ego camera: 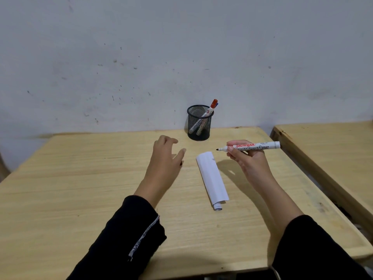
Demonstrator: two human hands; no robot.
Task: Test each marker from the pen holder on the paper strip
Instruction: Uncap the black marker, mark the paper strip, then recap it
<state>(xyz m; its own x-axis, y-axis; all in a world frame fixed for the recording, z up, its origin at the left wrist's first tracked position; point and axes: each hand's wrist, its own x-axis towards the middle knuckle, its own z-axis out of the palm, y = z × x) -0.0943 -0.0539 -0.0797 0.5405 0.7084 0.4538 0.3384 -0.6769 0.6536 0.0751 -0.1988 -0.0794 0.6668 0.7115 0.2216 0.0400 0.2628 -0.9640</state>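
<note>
The right hand is gripping an uncapped board marker by the middle of its barrel, holding it level above the wooden table with the dark tip pointing left, just beyond the far end of the paper strip. The left hand is hovering open, fingers spread and holding nothing, to the left of the strip; I cannot tell where the cap is. The strip is lying near the middle of the table, curling into a roll at its near end, so it is likely to shift or spring under the tip. To do this step well, the left hand should be pressing the paper flat beside the spot being marked, while the right hand is tilting the tip downward and drawing a short, light stroke on a bare part of the white surface. The mesh pen holder is standing at the far edge by the wall, with a red-capped marker and others leaning inside, seemingly awaiting their turn.
</note>
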